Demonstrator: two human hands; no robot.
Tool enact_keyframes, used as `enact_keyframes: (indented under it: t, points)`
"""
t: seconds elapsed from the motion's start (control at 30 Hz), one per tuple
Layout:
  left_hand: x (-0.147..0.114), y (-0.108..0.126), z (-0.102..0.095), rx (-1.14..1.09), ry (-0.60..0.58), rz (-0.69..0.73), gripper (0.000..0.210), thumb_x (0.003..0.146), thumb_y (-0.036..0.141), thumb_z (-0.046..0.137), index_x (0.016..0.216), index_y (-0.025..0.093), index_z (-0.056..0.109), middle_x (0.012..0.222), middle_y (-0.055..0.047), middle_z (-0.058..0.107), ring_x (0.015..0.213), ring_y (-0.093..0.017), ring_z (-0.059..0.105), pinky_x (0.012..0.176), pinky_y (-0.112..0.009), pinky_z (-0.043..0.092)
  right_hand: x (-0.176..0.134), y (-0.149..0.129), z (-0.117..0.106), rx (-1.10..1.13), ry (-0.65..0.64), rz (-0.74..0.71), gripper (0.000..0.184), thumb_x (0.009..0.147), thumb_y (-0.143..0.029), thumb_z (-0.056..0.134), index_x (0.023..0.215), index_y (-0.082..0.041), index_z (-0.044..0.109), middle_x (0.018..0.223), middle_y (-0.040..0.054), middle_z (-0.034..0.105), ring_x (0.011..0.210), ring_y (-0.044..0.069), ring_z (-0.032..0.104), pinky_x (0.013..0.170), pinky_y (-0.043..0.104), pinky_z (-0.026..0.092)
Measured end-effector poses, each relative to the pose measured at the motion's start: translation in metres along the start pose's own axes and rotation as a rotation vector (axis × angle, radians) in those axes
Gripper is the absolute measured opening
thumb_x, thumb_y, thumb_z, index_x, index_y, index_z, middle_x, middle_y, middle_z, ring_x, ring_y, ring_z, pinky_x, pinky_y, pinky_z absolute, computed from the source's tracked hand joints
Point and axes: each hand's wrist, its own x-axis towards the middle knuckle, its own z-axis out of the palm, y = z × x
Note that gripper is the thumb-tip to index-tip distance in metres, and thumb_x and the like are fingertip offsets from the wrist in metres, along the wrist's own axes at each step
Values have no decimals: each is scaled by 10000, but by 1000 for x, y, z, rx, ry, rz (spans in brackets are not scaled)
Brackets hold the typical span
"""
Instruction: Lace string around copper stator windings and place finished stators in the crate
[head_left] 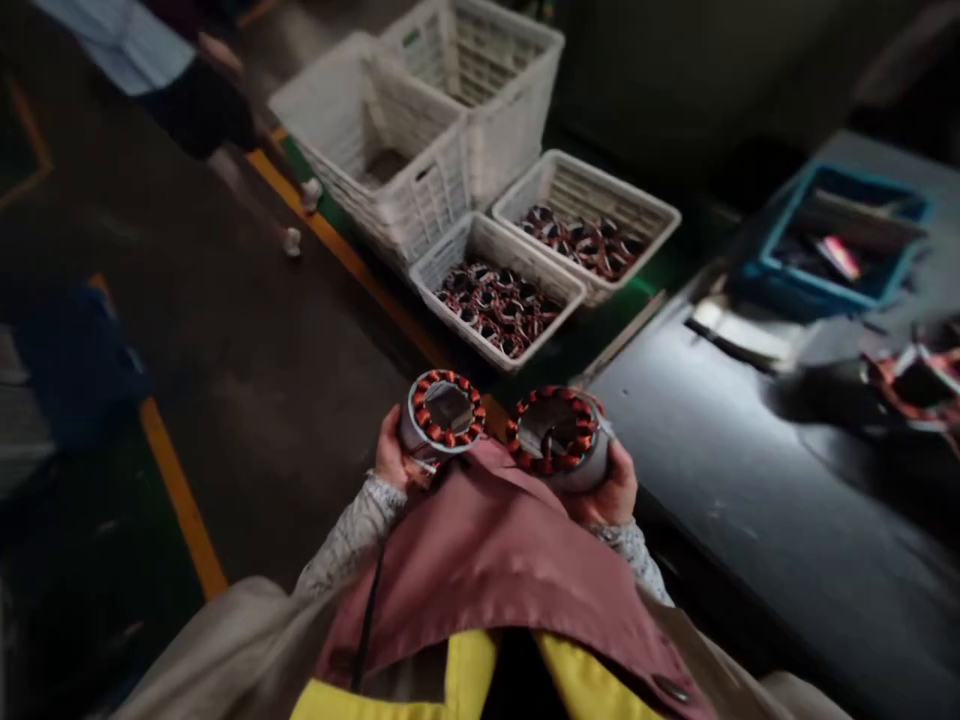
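Observation:
My left hand (396, 452) grips a motor stator (418, 432), a grey metal ring with copper windings around its open bore. In my right hand (616, 488) is a second motor stator (596, 462) of the same kind, its copper coils facing up. Both are held in front of my body, a small gap apart, with fingers wrapped round their outer walls. Some fingers are hidden behind the rings. Just beyond them on the floor, a white crate (430, 283) holds several similar wound parts. Another white crate (670, 218) behind it on the right holds more.
Stacked white crates (427, 190) stand behind the filled ones. On my right is a grey table (675, 420) with a blue bin (817, 295) and a blurred copper-wound part (885, 375). A person (202, 100) walks at upper left, past a yellow floor line (180, 500).

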Motion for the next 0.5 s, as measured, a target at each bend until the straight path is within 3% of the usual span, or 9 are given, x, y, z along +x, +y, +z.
enact_keyframes:
  t: [0.1, 0.2, 0.37, 0.5]
  points:
    - [0, 46, -30, -64, 144, 28, 586, 857, 535, 448, 1220, 100, 597, 880, -141, 738, 851, -299, 707, 791, -472, 574, 24, 34, 54, -190, -54, 54, 310, 724, -429, 645, 1009, -316, 692, 954, -15, 755, 922, 254, 708, 910, 497, 543]
    - [12, 86, -47, -192, 268, 136, 481, 872, 405, 494, 1234, 101, 583, 767, -105, 736, 716, -271, 714, 743, -456, 588, 56, 60, 101, -269, -128, 123, 245, 719, -454, 663, 908, -307, 710, 848, -1, 759, 780, 260, 720, 832, 505, 569]
    - [55, 166, -56, -362, 366, 271, 386, 900, 301, 470, 1220, 130, 601, 746, -70, 742, 634, -228, 707, 711, -415, 601, 131, 85, 189, -277, -128, 178, 269, 634, -426, 750, 857, -282, 710, 814, -10, 754, 716, 233, 708, 787, 451, 583]
    - [101, 251, -52, -400, 466, 324, 371, 904, 270, 444, 1218, 173, 616, 687, -33, 729, 568, -197, 687, 712, -393, 603, 209, 100, 278, -310, -126, 180, 301, 586, -431, 770, 834, -271, 707, 799, -10, 750, 708, 224, 696, 744, 408, 586]
